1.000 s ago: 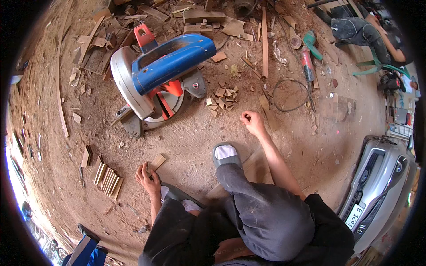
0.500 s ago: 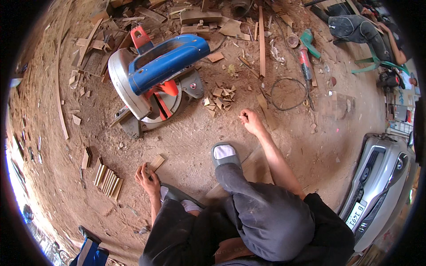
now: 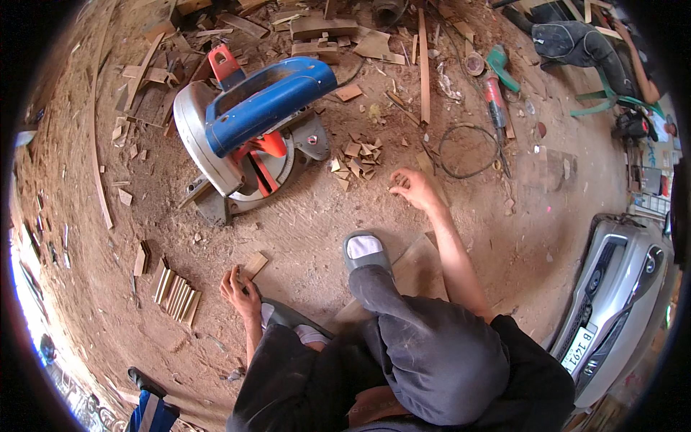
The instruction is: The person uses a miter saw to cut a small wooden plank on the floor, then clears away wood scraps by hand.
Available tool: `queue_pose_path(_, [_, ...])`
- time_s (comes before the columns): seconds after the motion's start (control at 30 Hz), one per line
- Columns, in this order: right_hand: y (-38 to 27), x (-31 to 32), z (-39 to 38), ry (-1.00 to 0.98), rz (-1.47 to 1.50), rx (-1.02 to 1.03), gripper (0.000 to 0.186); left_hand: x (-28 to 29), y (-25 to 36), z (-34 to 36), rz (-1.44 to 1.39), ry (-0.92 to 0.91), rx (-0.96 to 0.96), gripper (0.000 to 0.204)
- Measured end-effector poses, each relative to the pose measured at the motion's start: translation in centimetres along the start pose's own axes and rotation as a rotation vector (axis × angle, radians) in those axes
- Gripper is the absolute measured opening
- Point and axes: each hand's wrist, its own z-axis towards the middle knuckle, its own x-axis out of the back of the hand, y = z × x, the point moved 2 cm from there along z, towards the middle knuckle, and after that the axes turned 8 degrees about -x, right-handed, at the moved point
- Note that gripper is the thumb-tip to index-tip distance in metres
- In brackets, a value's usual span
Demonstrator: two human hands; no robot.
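Observation:
My left hand (image 3: 241, 291) hangs beside my left foot, its fingers loosely bent and the thumb apart. Next to its fingertips is a small flat wood piece (image 3: 256, 263); whether they touch I cannot tell. Farther forward, my right hand (image 3: 417, 190) is over the ground with curled fingers and a gap between thumb and forefinger. I make out nothing held in either hand. A heap of small wood offcuts (image 3: 354, 168) lies left of the right hand. Beyond it stands a mitre saw (image 3: 270, 101) with a blue handle and a red lever.
Left of my left hand lies a row of stacked wood strips (image 3: 176, 295). A red and green power tool (image 3: 495, 101) and its coiled cable (image 3: 468, 175) are at the right. A silver car (image 3: 612, 302) stands at far right; another person (image 3: 586, 54) sits behind.
My right hand has turned and shifted slightly to the right, its thumb and forefinger looking farther apart. The left hand stays nearly in place.

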Motion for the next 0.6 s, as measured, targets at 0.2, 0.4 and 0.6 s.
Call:
queue_pose_path(0.2, [-0.9, 2.3, 2.0, -0.086, 0.082, 0.207, 0.021, -0.4, -0.7, -0.3, -0.025, -0.002, 0.001, 0.044])
queue_pose_path(0.4, [-3.3, 4.3, 8.2, 0.119, -0.108, 0.221, 0.026, -0.1, -0.3, 0.0, -0.046, -0.001, 0.007, 0.044])
queue_pose_path(0.6, [-8.2, 3.7, 17.9, 0.214, -0.246, 0.544, 0.03, -0.4, -0.1, 0.0, -0.013, 0.006, 0.0, 0.044])
